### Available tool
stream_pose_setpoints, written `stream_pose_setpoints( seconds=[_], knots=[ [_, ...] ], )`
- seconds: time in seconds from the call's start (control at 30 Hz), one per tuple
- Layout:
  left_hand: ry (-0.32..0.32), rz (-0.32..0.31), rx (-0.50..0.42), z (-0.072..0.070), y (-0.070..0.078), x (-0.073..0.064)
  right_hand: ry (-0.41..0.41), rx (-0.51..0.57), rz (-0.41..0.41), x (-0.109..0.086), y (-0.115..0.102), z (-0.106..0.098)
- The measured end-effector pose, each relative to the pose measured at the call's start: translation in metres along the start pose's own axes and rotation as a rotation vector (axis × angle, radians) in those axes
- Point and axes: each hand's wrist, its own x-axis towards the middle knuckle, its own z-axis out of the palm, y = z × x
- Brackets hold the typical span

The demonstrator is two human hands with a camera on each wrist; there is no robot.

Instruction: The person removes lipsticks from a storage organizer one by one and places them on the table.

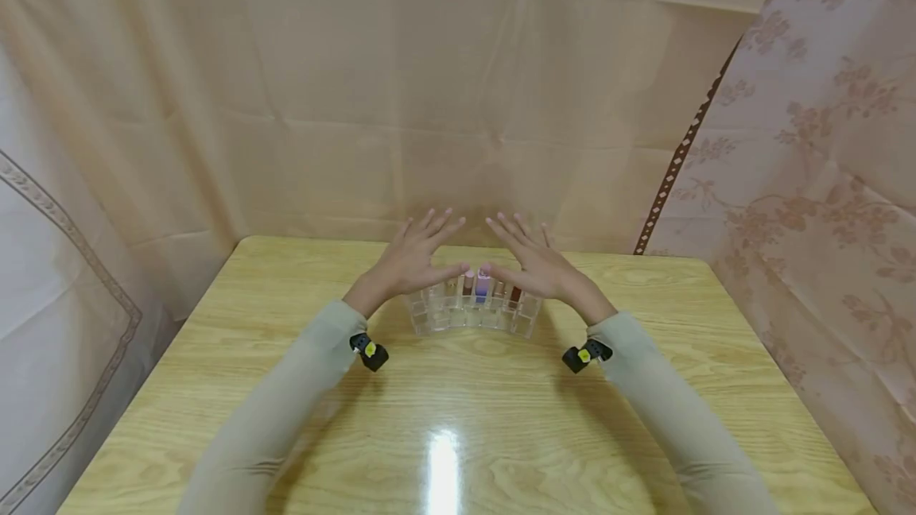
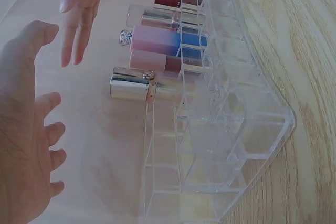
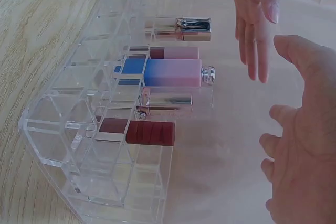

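A clear, curved lipstick organizer (image 1: pixel 422 320) stands on the table, its compartments in stepped rows. Several lipsticks stand upright in its back row. In the left wrist view these are a shiny gold tube (image 2: pixel 128 85), a pink-capped tube (image 2: pixel 147 60) and a pink-to-blue tube (image 2: pixel 152 40) with a jewelled top. A clear-capped lipstick (image 3: pixel 168 100) and a dark red tube (image 3: pixel 152 132) show in the right wrist view. My left hand (image 1: pixel 411 261) is held over the organizer's left side, fingers spread. My right hand (image 1: pixel 540 265) mirrors it on the right. Both palms hold nothing.
The wood-grain table (image 1: pixel 458 388) runs back to a beige cloth (image 1: pixel 458 102) hanging behind it. A flowered cloth (image 1: pixel 823 181) hangs at the right and a white cloth (image 1: pixel 57 261) at the left. Each wrist wears a small black camera (image 1: pixel 374 354).
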Motion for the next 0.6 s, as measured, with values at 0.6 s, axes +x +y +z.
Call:
stream_pose_setpoints(
  seconds=[0.6],
  knots=[
    [0.195, -0.029, -0.250, -0.007, -0.032, -0.019, 0.179, 0.044, -0.065, -0.016, 0.020, -0.012]
  ],
)
